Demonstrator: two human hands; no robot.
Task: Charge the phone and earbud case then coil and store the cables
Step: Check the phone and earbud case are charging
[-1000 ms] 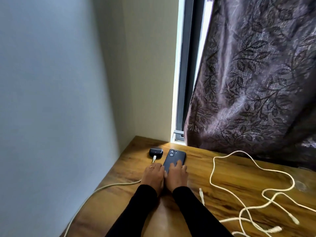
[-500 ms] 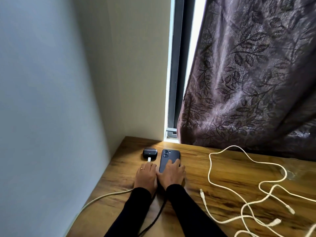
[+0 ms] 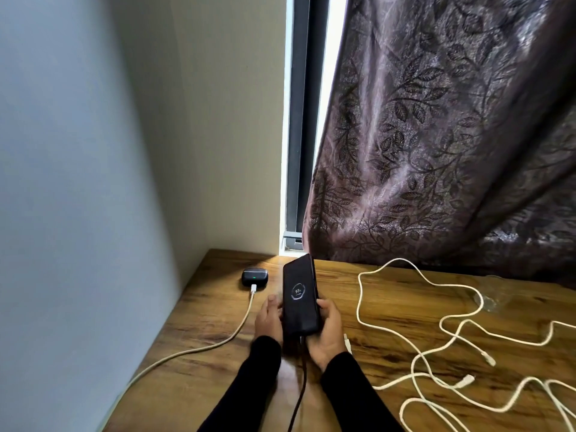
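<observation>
A black phone (image 3: 299, 299) is tilted up off the wooden desk (image 3: 399, 310), screen toward me, showing a charging ring that reads 93. My left hand (image 3: 268, 318) grips its left edge and my right hand (image 3: 325, 333) cups its lower right corner. A dark cable (image 3: 300, 388) runs from the phone's bottom toward me. The black earbud case (image 3: 255, 276) lies near the desk's back left corner with a green light lit. A white cable (image 3: 240, 325) is plugged into its front and trails off the desk's left edge.
Several loose white cables (image 3: 442, 347) sprawl tangled over the right half of the desk, with free plug ends (image 3: 489, 359) near the front right. A dark leaf-patterned curtain (image 3: 436, 135) hangs over the desk's back edge. Walls close in on the left and behind.
The phone lay face down on the desk under both hands; now it is lifted, flipped screen-up, lit with a charging display. The earbud case stays put.
</observation>
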